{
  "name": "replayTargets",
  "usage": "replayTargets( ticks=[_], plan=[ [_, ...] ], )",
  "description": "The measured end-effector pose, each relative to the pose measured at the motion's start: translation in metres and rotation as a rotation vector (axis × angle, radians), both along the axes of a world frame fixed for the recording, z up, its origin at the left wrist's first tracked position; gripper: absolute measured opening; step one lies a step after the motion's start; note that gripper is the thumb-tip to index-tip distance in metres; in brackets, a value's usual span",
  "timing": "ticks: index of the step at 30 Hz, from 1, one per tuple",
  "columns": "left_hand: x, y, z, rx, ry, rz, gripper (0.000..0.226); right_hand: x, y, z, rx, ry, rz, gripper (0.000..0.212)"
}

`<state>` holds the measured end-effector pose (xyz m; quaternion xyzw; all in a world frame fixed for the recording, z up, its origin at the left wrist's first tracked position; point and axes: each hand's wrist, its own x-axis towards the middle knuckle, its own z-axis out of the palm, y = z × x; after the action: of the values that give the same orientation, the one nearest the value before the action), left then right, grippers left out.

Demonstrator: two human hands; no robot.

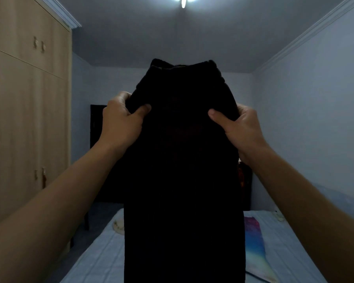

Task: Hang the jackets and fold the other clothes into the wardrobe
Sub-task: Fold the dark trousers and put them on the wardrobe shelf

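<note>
Head view: a person holds a black garment (182, 160) up at arm's length in front of the camera, over a bed (102, 258).
Writing: the multicoloured cloth (253, 237) lying on the bed at the right carries a print too blurred to read.
Hidden: the garment covers the middle of the room and the far end of the bed; its lower part runs out of the bottom edge of the picture.
Hard to make out: the garment is so dark that seams and folds barely show, and its kind cannot be told.
Garment look: black, long and narrow, hanging straight down, with a bunched, thicker band at the top edge.
Left hand (121, 121): grips the garment's left edge below the top, thumb pressed on the near face, fingers curled round behind.
Right hand (241, 129): grips the right edge at the same height, thumb on the near face, fingers hidden behind the cloth.
Wardrobe (25, 119): pale wood, at the left wall, doors closed.
Behind: dark furniture (96, 123) at the far wall, partly covered.
Above: a ceiling light (183, 1) is lit.
</note>
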<state>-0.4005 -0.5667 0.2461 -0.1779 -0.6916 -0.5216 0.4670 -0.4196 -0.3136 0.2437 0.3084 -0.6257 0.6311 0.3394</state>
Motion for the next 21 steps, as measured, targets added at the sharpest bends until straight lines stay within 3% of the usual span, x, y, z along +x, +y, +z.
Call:
replayTargets(
  ticks=[12,21],
  plan=[
    [-0.017,0.003,0.012,0.18,-0.06,-0.213,0.016,-0.013,-0.005,0.017,-0.018,-0.025,0.05,0.014],
    [-0.165,0.012,-0.038,0.161,-0.305,-0.11,0.01,-0.164,0.003,-0.045,-0.044,-0.302,0.022,0.015]
  ],
)
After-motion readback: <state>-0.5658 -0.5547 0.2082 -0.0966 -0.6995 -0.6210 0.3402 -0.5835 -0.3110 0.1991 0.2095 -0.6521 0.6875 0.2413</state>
